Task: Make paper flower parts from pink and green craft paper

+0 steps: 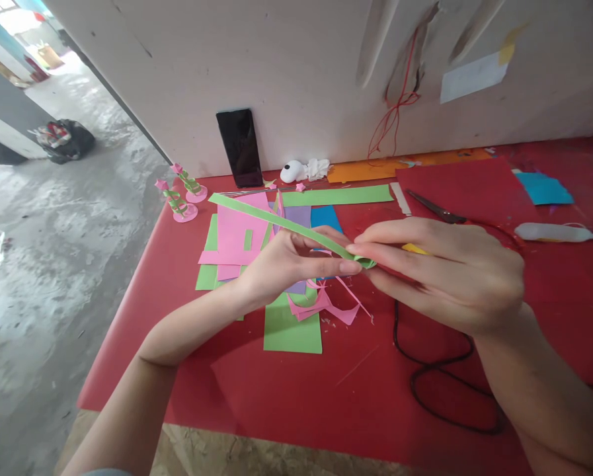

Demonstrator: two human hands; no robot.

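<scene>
A long green paper strip point(271, 217) runs from the upper left down to a small coil at its right end. My left hand point(296, 258) is closed on the strip beside the coil, with the thumb below. The fingertips of my right hand point(439, 264) pinch the coiled end. Under my hands lie pink paper sheets point(239, 221), green paper point(292, 330), purple and blue pieces, and curved pink offcuts point(320, 307). Two small paper ornaments point(184, 210) with pink stars, green spirals and round pink bases stand at the table's left corner.
A black phone point(239, 149) leans on the white wall. Scissors point(437, 208) and a white glue bottle point(556, 232) lie at the right, near a dark cable point(415, 383). An orange strip point(360, 170) and white earbud-shaped item point(292, 171) lie along the wall.
</scene>
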